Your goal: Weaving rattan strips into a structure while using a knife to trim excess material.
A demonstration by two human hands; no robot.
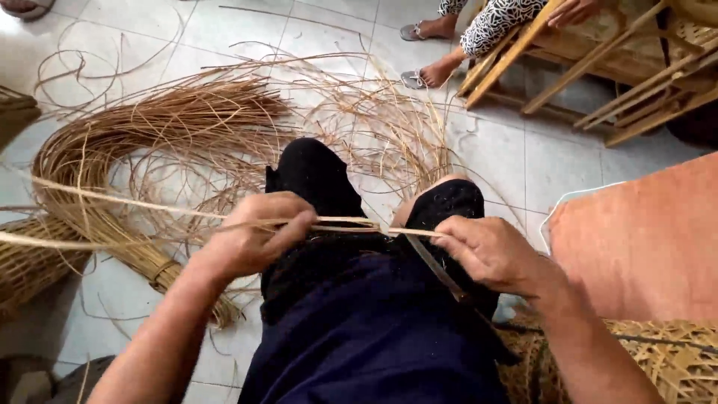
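My left hand (254, 236) pinches a long pale cane strip (340, 222) that runs from far left across my raised knees in dark trousers (321, 179). My right hand (490, 251) grips a knife with a thin dark blade (434, 269) and presses its upper end against the strip between the knees. The strip's free end stretches away to the left over the floor.
A big curved bundle of cane strips (112, 150) lies on the white tiled floor at left, with loose strands scattered ahead. A woven basket (26, 265) sits at far left, woven matting (666, 359) at lower right, an orange cushion (643, 239) beside it. Another person's sandalled feet (430, 75) and a wooden frame (598, 60) are at the top right.
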